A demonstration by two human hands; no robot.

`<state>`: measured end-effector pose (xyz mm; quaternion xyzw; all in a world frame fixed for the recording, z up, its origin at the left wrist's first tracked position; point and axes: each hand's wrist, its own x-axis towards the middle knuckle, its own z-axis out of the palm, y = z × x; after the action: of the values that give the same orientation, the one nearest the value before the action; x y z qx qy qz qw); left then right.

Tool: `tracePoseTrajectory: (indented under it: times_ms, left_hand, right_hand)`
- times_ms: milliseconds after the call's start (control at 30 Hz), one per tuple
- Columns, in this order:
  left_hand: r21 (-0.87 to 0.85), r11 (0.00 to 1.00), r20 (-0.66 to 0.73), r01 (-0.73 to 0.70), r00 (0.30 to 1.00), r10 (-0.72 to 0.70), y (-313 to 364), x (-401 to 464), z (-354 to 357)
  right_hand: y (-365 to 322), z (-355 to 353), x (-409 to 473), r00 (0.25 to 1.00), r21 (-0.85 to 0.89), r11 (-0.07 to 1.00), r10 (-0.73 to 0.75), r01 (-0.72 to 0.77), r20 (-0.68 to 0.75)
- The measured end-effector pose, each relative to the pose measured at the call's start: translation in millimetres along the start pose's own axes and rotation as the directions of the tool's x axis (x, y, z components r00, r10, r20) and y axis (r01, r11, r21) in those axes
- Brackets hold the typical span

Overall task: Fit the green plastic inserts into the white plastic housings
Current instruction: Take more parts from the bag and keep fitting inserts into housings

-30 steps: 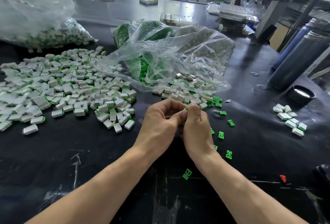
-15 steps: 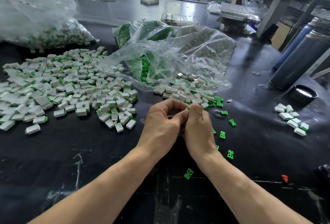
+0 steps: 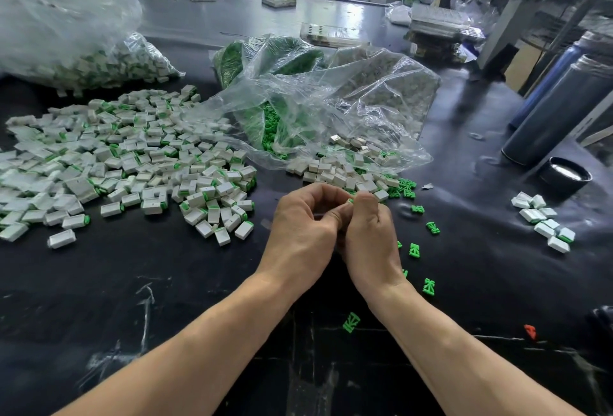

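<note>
- Left hand [image 3: 303, 236] and right hand [image 3: 371, 243] touch at desk centre; each grip pinches one small white-and-green piece [image 3: 351, 200] at their 12 o'clock, its axis hidden.
- Loose green inserts [image 3: 414, 250] lie at 3 o'clock, nearer the right hand.
- Black desk [image 3: 166, 283]; finished pile [image 3: 132, 163] at 10 o'clock.

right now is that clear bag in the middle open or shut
Open: the clear bag lies slumped on the table, its mouth gaping toward the hands, with white housings and green inserts spilling out.
</note>
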<state>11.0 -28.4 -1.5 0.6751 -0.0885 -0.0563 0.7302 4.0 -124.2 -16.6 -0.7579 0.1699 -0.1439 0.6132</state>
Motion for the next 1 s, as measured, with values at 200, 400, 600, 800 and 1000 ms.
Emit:
tracePoseTrajectory:
  times_ms: [200, 400, 600, 800, 1000]
  left_hand:
    - [-0.008, 1.0, 0.016, -0.024, 1.0, 0.025, 0, 0, -2]
    - [0.122, 0.991, -0.016, -0.059, 0.998, 0.061, 0, 5, -9]
    - [0.598, 0.8, -0.047, -0.054, 0.994, 0.102, 4, 12, -34]
    - [0.96, 0.275, -0.082, 0.054, 0.993, 0.09, 16, 20, -56]
    - [0.988, 0.073, -0.138, 0.135, 0.989, 0.043, 22, 25, -66]
  right_hand:
    - [1, 0, 1, 0.997, 0.157, 0.987, 0.03, -0.041, 0.07]
    - [4, -14, 5, 0.988, 0.171, 0.985, 0.008, -0.035, 0.155]
    - [3, -37, 19, 0.987, -0.233, 0.96, -0.162, 0.156, -0.009]
    - [1, -67, 41, 0.989, -0.522, 0.852, -0.094, 0.023, -0.11]
    - [-1, -66, 39, 0.995, -0.667, 0.745, -0.062, -0.006, -0.078]
